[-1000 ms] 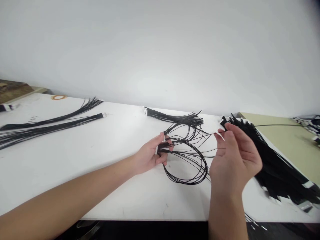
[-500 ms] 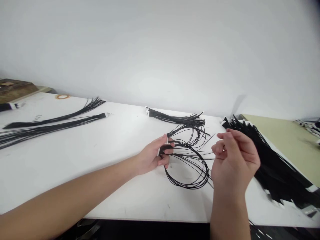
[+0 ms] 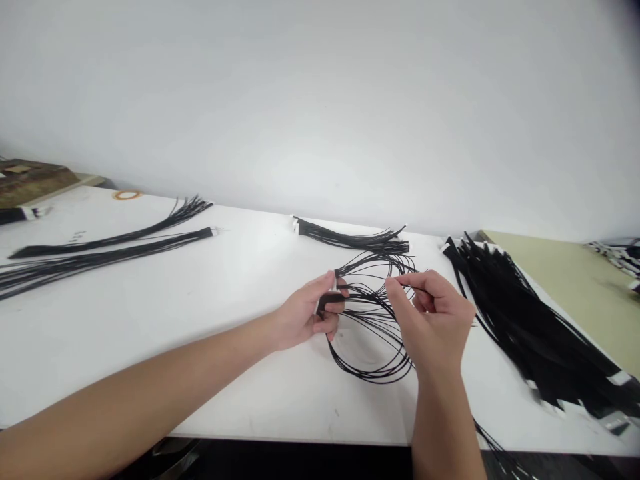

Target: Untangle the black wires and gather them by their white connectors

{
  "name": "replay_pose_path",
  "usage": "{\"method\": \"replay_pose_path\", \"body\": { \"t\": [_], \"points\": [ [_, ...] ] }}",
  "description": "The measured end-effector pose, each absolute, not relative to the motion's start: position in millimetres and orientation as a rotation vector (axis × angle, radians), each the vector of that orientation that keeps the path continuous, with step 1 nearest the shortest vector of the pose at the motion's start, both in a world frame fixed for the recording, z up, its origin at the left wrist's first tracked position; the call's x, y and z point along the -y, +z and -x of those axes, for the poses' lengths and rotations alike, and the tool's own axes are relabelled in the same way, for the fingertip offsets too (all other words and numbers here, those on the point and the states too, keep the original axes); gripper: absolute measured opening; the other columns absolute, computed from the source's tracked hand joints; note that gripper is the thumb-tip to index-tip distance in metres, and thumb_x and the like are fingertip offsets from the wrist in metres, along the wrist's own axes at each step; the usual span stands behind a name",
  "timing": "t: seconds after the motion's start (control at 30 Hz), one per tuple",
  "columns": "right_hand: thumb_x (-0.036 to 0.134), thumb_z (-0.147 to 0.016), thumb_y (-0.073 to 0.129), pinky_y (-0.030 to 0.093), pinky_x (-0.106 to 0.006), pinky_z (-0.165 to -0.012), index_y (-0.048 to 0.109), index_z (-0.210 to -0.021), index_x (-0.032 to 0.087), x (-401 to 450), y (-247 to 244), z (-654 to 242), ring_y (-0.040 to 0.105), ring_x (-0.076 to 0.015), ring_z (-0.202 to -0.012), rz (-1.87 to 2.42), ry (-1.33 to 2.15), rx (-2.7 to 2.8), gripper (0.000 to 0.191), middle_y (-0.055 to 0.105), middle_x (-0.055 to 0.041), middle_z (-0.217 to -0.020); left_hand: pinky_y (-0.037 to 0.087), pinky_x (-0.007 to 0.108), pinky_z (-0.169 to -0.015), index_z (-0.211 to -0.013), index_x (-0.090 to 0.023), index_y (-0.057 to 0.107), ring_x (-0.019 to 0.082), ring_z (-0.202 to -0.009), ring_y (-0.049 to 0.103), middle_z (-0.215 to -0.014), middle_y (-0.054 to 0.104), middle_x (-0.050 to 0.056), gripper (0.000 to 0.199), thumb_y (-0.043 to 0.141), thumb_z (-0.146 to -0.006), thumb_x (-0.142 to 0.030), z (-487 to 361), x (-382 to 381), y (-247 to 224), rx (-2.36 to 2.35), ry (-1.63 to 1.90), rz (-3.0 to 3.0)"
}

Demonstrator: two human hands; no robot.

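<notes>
Fingers of my left hand (image 3: pixel 313 310) are wrapped round the connector end of a black wire harness (image 3: pixel 367 291) above the table. Its thin wires fan out to the right, and several of them bend into loops above and below. My right hand (image 3: pixel 433 317) is closed in a pinch at the loose side of these wires. A thin black wire runs between its thumb and forefinger; the palm hides part of the loops. Just behind the harness lies another black wire bundle (image 3: pixel 350 235) with a white connector at its left end.
Two long black wire bundles (image 3: pixel 150 243) stretch across the left of the white table (image 3: pixel 240 393). A large pile of black wire bundles (image 3: pixel 540 327) lies at the right. An orange ring (image 3: pixel 127 195) sits near the wall. Loose wires (image 3: pixel 493 447) hang over the front edge.
My right hand has moved left and down to the wires and now pinches one. My left hand still holds the harness in about the same place.
</notes>
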State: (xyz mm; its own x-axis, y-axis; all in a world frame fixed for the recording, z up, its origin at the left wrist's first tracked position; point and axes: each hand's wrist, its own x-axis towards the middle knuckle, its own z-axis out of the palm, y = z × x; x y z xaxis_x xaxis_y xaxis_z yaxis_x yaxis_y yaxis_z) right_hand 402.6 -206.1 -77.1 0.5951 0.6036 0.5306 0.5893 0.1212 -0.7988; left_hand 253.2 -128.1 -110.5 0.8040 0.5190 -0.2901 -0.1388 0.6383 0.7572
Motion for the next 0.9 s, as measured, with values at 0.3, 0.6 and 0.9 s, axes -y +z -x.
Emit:
{"method": "replay_pose_path", "body": {
  "t": [0.3,0.6,0.9],
  "points": [
    [0.026,-0.066,0.065,0.027,-0.022,-0.044,0.063,-0.061,0.018,207,-78,-402,0.032,-0.0068,-0.047,1.541,0.071,1.048,0.01,0.038,0.0047,-0.051,0.044,0.024,-0.046,-0.085,-0.019,0.049,0.002,-0.032,0.029,-0.055,0.032,-0.009,0.04,0.038,-0.087,-0.058,-253,127,-111,-0.535,0.381,-0.819],
    [0.03,-0.065,0.068,0.022,-0.02,-0.038,0.062,-0.061,0.016,209,-69,-396,0.03,-0.0054,-0.044,1.583,0.347,0.915,0.015,0.041,0.004,-0.05,0.044,0.024,-0.046,-0.085,-0.018,0.049,0.002,-0.032,0.03,-0.055,0.033,-0.009,0.039,0.04,-0.087,-0.057,-254,127,-113,-0.521,0.389,-0.82],
    [0.039,-0.068,0.069,0.016,-0.02,-0.038,0.062,-0.067,0.016,210,-65,-404,0.022,-0.005,-0.045,1.602,0.696,0.828,0.025,0.034,0.006,-0.047,0.047,0.025,-0.047,-0.086,-0.019,0.048,0.002,-0.032,0.03,-0.055,0.033,-0.009,0.035,0.042,-0.087,-0.054,-254,128,-115,-0.52,0.426,-0.868]
  ]
}}
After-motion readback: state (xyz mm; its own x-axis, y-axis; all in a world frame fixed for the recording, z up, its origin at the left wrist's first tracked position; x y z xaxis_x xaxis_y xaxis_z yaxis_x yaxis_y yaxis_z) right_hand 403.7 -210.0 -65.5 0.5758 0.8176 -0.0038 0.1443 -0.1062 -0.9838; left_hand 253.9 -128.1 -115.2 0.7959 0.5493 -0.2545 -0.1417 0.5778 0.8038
